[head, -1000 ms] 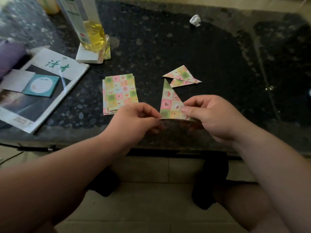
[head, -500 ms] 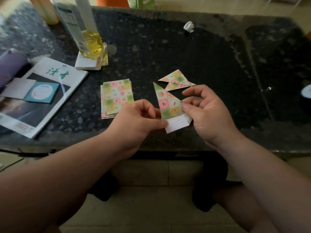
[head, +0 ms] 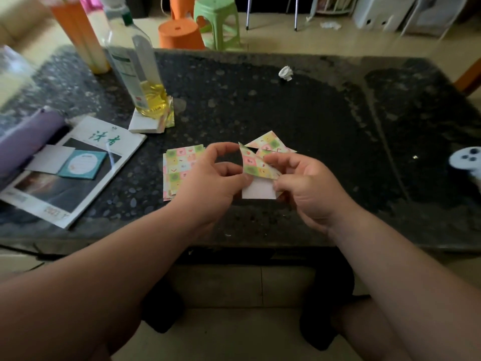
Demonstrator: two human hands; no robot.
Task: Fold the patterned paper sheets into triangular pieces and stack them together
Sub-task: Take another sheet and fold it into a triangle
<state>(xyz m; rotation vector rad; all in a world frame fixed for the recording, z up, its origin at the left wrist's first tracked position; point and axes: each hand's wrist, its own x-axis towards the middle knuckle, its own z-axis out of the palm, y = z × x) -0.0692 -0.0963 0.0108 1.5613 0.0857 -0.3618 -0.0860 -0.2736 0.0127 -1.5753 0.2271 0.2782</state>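
Fingers (head: pixel 221 148) of the left hand (head: pixel 208 178) and right hand (head: pixel 307 188) pinch the half-folded sheet (head: pixel 256 165) over the near bench (head: pixel 338 126) (white flap (head: pixel 259 190) not tucked yet). Two finished triangles (head: pixel 269 142) sit just beyond, flat sheets (head: pixel 179 165) are stacked left, so plenty's left.

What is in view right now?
half-folded sheet: 1, pastel checked, white flap, between hands
folded triangles: 2, pastel checked, table behind hands
sheet stack: 1, pastel checked, partly behind left hand
oil bottle: 1, clear, yellow oil, far left
magazine: 1, white cover, left edge
card: 1, teal, on magazine
crumpled paper: 1, white, far centre
game controller: 1, white, right edge
stools: at least 2, orange and green, floor beyond
table: 1, dark speckled, centre
left hand: 1, holds sheet's left edge
right hand: 1, pinches sheet's right edge
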